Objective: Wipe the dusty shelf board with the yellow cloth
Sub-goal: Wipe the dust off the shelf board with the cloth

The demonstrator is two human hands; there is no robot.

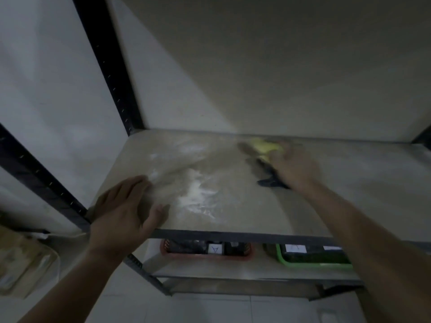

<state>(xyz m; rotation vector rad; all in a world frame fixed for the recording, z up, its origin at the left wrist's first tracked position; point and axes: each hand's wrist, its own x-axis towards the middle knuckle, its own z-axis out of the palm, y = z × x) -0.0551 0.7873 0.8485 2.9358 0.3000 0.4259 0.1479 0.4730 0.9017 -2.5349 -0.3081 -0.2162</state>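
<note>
Left hand (123,213) lies flat, fingers straight, on the front-left corner of the shelf board (233,173). Right hand (295,165), blurred, rests on the yellow cloth (268,148) near the back edge; whether its fingers clutch the cloth I cannot tell. White dust (196,197) lies between the hands.

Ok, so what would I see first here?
The white dust smeared on the shelf board, front left. Behind it, near the back edge, the blurred right hand is on the yellow cloth. The left hand rests flat on the front left corner.
</note>
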